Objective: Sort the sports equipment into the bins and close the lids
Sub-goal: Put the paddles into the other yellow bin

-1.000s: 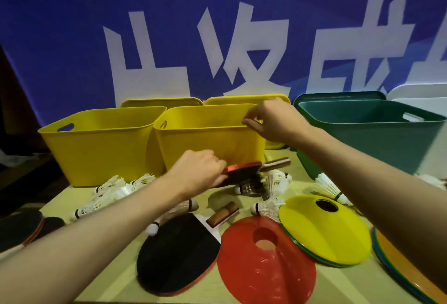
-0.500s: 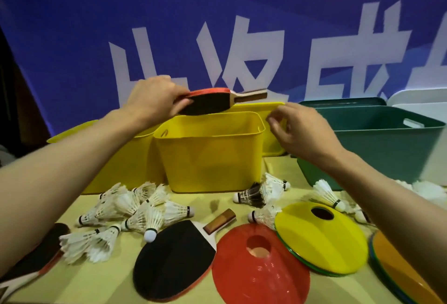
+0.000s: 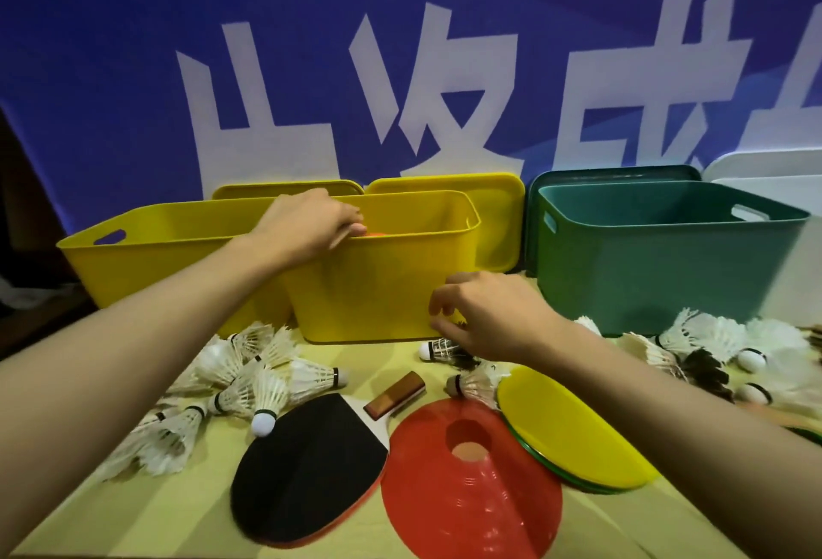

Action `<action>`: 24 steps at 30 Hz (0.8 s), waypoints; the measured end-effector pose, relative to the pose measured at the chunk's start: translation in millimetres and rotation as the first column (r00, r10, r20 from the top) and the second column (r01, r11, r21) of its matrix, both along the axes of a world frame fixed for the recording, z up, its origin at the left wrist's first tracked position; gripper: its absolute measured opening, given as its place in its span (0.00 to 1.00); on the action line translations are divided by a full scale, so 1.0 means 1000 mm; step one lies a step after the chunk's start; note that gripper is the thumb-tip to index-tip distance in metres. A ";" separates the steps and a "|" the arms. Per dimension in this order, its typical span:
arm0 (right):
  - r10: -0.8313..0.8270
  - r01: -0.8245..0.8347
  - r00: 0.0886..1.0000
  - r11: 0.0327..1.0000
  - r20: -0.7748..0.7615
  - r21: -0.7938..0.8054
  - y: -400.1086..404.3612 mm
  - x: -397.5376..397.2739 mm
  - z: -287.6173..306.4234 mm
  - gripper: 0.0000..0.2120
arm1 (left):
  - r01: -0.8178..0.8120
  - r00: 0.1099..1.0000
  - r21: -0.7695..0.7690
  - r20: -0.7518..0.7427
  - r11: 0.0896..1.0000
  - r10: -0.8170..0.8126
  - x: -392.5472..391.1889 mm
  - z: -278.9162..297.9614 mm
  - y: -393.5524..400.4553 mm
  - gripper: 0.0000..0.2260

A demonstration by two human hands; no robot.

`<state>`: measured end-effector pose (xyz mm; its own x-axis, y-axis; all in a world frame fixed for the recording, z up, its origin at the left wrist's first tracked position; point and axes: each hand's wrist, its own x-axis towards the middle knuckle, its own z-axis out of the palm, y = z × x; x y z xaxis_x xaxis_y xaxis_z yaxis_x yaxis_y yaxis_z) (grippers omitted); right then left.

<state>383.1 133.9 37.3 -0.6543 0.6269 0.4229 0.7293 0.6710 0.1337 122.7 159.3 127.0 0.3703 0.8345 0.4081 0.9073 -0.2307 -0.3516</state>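
Left hand [image 3: 311, 224] lowers a table-tennis paddle [image 3: 365, 232] into the middle yellow bin [image 3: 391, 291] — grip hidden; right hand [image 3: 489, 318], loosely open and empty, should next pinch a shuttlecock [image 3: 438, 350].

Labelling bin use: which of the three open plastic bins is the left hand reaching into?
The middle yellow plastic bin. The left hand dips over its near rim; the left yellow bin and the dark green bin have no hand in them.
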 end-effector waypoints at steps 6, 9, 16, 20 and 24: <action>0.120 -0.053 0.952 0.970 0.280 -0.236 0.009 -0.048 -0.025 0.19 | 0.051 0.999 0.057 -0.006 0.997 -0.051 -0.024 0.001 -0.036 0.21; 0.192 -0.033 0.903 0.923 0.384 -0.384 0.013 -0.068 -0.036 0.21 | 0.066 0.998 0.027 -0.023 0.997 -0.065 -0.037 -0.009 -0.058 0.20; 0.243 -0.097 0.878 0.933 0.411 -0.345 0.016 -0.078 -0.046 0.11 | 0.001 1.000 -0.064 0.014 0.998 0.000 -0.057 -0.037 -0.080 0.19; 0.247 -0.148 0.919 0.938 0.307 -0.314 0.008 -0.066 -0.030 0.14 | -0.032 0.998 -0.092 0.053 0.995 0.037 -0.070 -0.047 -0.084 0.18; 0.229 -0.174 0.942 0.958 0.246 -0.228 0.002 -0.046 -0.001 0.12 | -0.079 0.990 -0.113 0.111 0.990 0.092 -0.085 -0.051 -0.087 0.18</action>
<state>336.8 135.5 36.4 -0.8469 0.5233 0.0945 0.5317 0.8330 0.1530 37.3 72.7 76.1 0.2512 0.9025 0.3498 0.9584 -0.1813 -0.2206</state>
